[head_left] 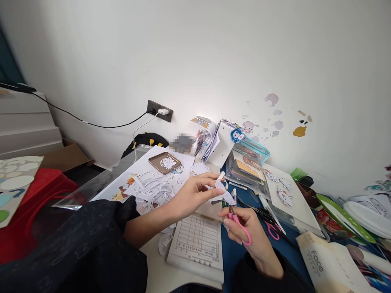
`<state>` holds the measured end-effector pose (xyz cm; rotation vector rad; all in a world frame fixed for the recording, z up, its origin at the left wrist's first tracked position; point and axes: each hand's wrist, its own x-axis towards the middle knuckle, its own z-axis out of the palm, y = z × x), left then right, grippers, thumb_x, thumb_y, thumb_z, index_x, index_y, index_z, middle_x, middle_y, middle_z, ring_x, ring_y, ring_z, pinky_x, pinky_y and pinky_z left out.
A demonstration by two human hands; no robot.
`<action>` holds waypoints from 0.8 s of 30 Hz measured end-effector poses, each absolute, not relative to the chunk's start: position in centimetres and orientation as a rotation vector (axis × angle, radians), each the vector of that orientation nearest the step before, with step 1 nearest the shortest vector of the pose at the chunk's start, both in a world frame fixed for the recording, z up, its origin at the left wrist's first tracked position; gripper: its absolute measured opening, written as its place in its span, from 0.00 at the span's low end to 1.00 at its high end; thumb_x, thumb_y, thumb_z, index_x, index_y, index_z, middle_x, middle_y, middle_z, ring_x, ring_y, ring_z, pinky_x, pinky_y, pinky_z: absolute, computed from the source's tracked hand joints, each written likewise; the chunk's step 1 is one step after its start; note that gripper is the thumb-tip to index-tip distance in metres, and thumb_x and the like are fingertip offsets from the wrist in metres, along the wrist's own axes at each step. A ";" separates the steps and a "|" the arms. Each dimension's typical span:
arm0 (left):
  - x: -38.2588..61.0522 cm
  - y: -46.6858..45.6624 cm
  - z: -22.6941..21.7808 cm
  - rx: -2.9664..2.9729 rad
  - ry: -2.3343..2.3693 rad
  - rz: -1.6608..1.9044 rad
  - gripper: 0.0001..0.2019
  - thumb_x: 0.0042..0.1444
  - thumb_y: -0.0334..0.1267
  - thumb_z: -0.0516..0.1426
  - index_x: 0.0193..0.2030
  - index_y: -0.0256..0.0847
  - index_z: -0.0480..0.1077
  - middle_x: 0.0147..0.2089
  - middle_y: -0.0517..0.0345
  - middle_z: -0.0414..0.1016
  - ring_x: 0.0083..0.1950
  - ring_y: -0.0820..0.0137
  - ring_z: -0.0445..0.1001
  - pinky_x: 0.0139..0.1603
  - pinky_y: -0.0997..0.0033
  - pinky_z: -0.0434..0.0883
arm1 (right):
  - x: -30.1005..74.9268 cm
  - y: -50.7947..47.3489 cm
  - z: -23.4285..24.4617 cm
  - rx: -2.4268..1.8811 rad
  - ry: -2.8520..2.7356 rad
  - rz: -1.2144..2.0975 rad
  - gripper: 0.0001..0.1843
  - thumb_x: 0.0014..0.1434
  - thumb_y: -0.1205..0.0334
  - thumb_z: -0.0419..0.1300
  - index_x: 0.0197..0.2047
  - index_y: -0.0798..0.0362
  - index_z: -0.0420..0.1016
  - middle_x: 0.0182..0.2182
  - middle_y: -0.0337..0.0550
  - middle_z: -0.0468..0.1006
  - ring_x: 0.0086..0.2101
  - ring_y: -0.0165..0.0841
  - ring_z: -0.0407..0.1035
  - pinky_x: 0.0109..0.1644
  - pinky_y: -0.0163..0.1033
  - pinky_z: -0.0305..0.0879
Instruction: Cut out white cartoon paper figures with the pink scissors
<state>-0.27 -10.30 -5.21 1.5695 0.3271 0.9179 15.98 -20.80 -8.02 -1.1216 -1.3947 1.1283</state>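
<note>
Between the thumb and fingers of my left hand (197,194) is a small paper cutout (225,193), pale with lilac parts and a loose strip at its edge. My right hand (249,230) grips pink-handled scissors (236,224) by the finger loops. Their blades point up at the lower edge of the paper; how far they are parted I cannot tell. Below both hands lies a pad with a printed table (198,244). A heap of white paper scraps (155,191) spreads to the left of my left hand.
A brown tray (155,164) holding a cutout sits behind the scraps. Right of my hands are a second pink-handled pair of scissors (273,232), a white board with cutouts (295,207) and a tissue pack (330,260). A socket with cables (160,110) is on the wall.
</note>
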 end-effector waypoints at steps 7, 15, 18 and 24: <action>-0.4 -10.3 -5.0 1.592 0.329 0.912 0.06 0.54 0.37 0.60 0.32 0.40 0.79 0.52 0.50 0.71 0.54 0.58 0.69 0.50 0.66 0.67 | 16.1 -20.8 -7.9 -1.147 -1.407 1.100 0.09 0.61 0.59 0.60 0.36 0.57 0.71 0.17 0.24 0.58 0.12 0.18 0.47 0.13 0.26 0.46; -0.5 -10.4 -4.7 1.611 0.345 0.913 0.06 0.53 0.37 0.61 0.30 0.41 0.79 0.51 0.50 0.73 0.55 0.57 0.68 0.49 0.66 0.67 | 16.3 -20.7 -8.0 -1.177 -1.427 1.088 0.11 0.60 0.56 0.60 0.36 0.57 0.71 0.16 0.24 0.57 0.11 0.18 0.45 0.13 0.27 0.44; -0.5 -10.4 -4.7 1.615 0.351 0.912 0.06 0.53 0.38 0.61 0.30 0.41 0.79 0.52 0.50 0.73 0.56 0.57 0.68 0.49 0.66 0.67 | 16.3 -20.7 -8.1 -1.181 -1.429 1.096 0.11 0.60 0.56 0.59 0.36 0.57 0.71 0.16 0.23 0.56 0.11 0.18 0.45 0.13 0.27 0.44; -0.5 -10.4 -4.8 1.610 0.352 0.905 0.06 0.53 0.38 0.61 0.31 0.39 0.79 0.55 0.49 0.70 0.54 0.57 0.69 0.48 0.65 0.67 | 16.3 -20.8 -8.0 -1.176 -1.425 1.114 0.11 0.60 0.56 0.59 0.35 0.57 0.71 0.15 0.23 0.54 0.11 0.18 0.44 0.13 0.27 0.43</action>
